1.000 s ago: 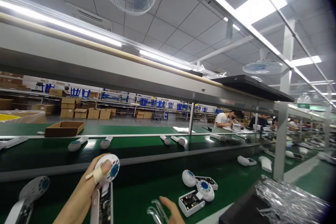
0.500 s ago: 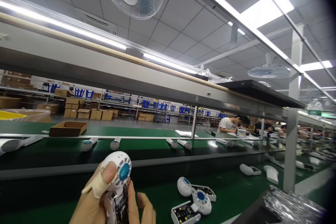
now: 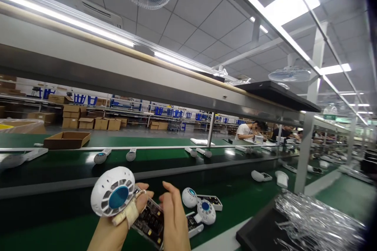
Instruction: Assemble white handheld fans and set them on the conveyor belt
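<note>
Handheld device (image 3: pixel 123 204): white, round vented head with a blue centre disc, open body showing a circuit board. It sits raised in front of the person, over the near green belt (image 3: pixel 259 200).

Left hand (image 3: pixel 118 223) grips it from below. A thumb wrapped in beige tape lies just under the round head, and the other fingers (image 3: pixel 144 196) curl round behind the neck. Closed firmly on the device.

Right hand (image 3: pixel 173 219) is at the exposed board, just right of the left-hand fingers. Its fingers are half curled and close together, fingertips up near the board's upper edge. Palm touches the board side. Whether it actually pinches anything cannot be told from this angle.

Just beyond the right-hand fingers, two more white devices (image 3: pixel 200 208) lie open on the belt, touching each other. Further right of them is a dark tray (image 3: pixel 253 235) holding a pile of clear plastic bags (image 3: pixel 318 219). Past the fingertips, the far conveyor (image 3: pixel 165 155) carries several more units spaced apart. A brown cardboard box (image 3: pixel 66 140) stands behind it to the left. Other people sit at the line far right.
</note>
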`<state>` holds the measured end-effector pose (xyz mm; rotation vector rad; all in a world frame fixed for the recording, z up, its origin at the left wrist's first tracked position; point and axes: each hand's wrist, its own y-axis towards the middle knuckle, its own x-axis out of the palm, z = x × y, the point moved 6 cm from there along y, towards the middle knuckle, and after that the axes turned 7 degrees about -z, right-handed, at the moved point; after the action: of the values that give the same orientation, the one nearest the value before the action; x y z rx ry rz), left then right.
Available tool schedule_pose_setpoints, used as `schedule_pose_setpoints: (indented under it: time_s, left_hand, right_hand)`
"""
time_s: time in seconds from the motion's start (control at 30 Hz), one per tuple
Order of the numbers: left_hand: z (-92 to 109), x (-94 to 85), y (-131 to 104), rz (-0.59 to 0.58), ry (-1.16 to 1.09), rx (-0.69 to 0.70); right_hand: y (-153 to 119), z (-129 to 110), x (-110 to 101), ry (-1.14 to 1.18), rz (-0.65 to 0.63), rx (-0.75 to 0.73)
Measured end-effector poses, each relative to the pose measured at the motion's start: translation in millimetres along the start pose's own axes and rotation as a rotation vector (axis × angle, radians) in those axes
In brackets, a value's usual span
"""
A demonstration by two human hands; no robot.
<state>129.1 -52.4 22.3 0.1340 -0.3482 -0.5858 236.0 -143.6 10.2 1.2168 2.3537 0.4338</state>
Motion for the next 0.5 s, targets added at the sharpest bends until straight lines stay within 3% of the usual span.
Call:
schedule_pose_setpoints:
  time_s: [0.1, 0.3, 0.4, 0.5]
  left_hand:
    - [10, 8.6, -5, -0.008, 0.071, 0.158]
    - [20, 20.6, -22, -0.008, 0.139, 0.149]
    - [3, 9.9, -14, -0.017, 0.124, -0.051]
    - [-37, -32.0, 10, -0.018, 0.145, -0.322]
  right_hand:
    - [12, 6, 0, 0.18, 0.007, 0.153]
    - [13, -15, -8, 0.206, 0.004, 0.004]
    - [11, -17, -9, -0.015, -0.224, 0.032]
    - [-4, 3, -26, -0.206, -0.459, 0.049]
